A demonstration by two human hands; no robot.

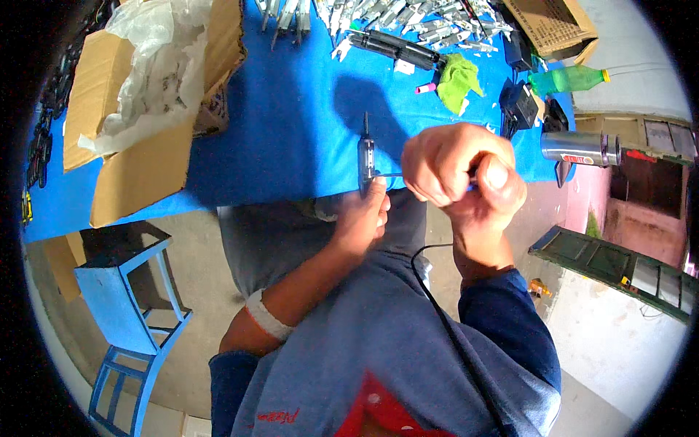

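Observation:
My left hand [365,218] is closed around the lower end of a slim grey device with a dark pointed tip [366,154], held upright near the table's front edge. In my right hand [466,171], closed into a fist, is a tool with a thin metal shaft [388,175], which looks like a screwdriver. The shaft points left, and its end meets the device's side close to my left thumb. My right fingers hide most of the tool's handle.
An open cardboard box [145,175] with white plastic lining stands left on the blue-covered table [277,146]. Small silver parts [429,22] are heaped at the back. Toward the right lie a green cloth [460,80], a green bottle [571,80] and a metal cup [575,148].

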